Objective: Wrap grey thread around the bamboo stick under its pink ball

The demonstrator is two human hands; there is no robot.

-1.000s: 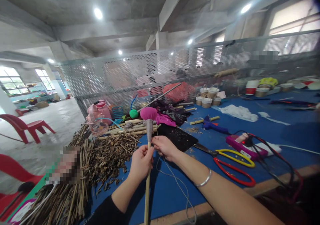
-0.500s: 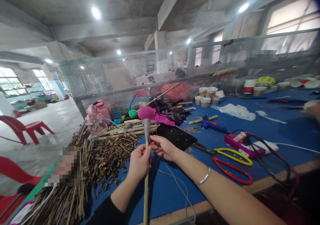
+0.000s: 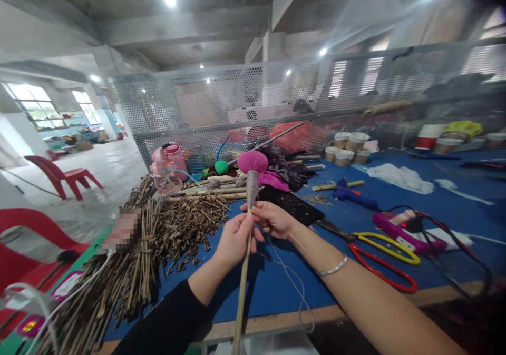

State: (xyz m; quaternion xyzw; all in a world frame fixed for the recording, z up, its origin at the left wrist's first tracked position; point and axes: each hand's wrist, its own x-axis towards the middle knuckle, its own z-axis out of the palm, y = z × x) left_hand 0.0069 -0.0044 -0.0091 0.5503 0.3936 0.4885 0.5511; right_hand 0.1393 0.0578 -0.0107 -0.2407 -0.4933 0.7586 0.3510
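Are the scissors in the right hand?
No, the scissors lie on the table, while the right hand is at the gray wrap's lower end.

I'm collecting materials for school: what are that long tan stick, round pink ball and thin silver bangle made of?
Long tan stick: probably wood or bamboo; unpainted-looking, with natural yellowish colour.
Round pink ball: perhaps cloth; matt, without hard shine.
Thin silver bangle: likely metal; its polished surface gleams.
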